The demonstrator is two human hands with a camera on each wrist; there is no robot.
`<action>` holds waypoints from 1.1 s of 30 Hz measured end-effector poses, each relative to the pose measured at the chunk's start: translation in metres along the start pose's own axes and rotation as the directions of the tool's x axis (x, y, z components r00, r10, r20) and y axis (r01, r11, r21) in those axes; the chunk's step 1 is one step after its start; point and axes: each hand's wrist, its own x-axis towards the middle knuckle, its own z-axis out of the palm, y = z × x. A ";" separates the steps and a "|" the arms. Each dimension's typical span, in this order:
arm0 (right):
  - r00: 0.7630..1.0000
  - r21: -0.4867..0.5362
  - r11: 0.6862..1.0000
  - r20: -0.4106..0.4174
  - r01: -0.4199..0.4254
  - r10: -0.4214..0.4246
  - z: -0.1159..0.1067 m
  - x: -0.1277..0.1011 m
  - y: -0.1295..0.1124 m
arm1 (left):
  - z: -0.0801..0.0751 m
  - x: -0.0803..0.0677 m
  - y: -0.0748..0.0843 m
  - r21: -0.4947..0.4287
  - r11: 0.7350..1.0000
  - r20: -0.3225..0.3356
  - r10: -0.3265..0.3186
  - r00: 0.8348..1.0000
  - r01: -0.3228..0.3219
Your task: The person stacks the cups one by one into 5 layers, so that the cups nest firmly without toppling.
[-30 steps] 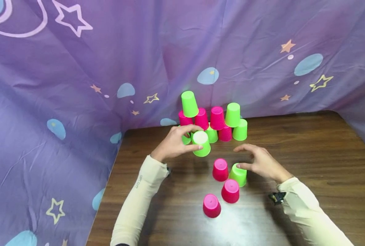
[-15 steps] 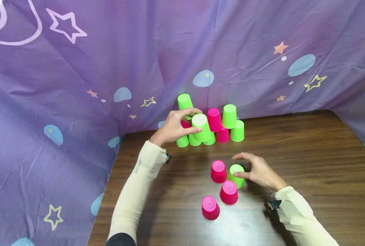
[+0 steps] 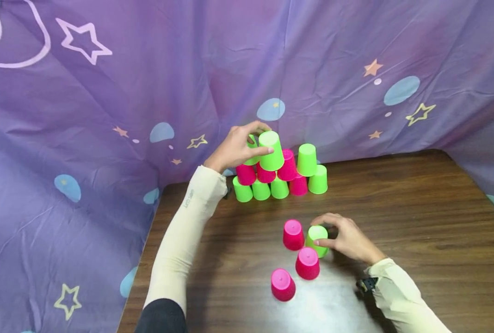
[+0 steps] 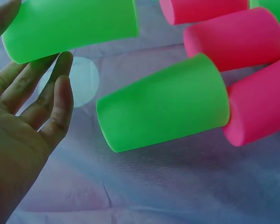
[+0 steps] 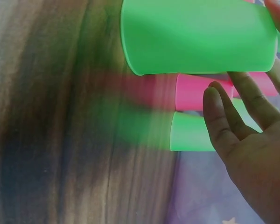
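Observation:
My left hand [image 3: 237,147] pinches an upside-down green cup [image 3: 272,152] between thumb and fingers, up at the third level of a cup pyramid. Beside it, another green cup [image 4: 163,105] stands on the pink cups [image 3: 245,175] of the second row, partly hidden by the hand in the head view. Lower right, my right hand [image 3: 353,240] has its thumb and fingers around the top of a green cup [image 5: 200,37] on the table. Close by stand three upside-down pink cups, the nearest pink cup [image 3: 307,263] just in front of that green one.
The pyramid's bottom row has several green cups [image 3: 243,189] and one pink cup [image 3: 299,185]. A green cup [image 3: 307,159] ends the second row at right. Behind the wooden table [image 3: 397,212] hangs a purple curtain [image 3: 334,69].
My left hand has lifted the green cup from in front of the pyramid up to its third level. The right hand's thumb and fingers have closed in around the green cup.

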 end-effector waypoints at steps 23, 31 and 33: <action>0.997 0.072 0.994 0.016 -0.077 0.076 0.004 -0.005 0.006 | -0.001 0.034 -0.014 0.154 0.986 -0.004 -0.058 0.998 0.058; 0.996 0.066 0.994 0.014 -0.084 0.083 0.003 -0.007 0.008 | 0.003 0.038 -0.019 0.209 0.975 0.008 -0.082 0.997 0.079; 0.996 0.063 0.994 0.011 -0.085 0.085 0.003 -0.007 0.008 | 0.003 0.039 -0.019 0.233 0.970 0.004 -0.078 0.997 0.075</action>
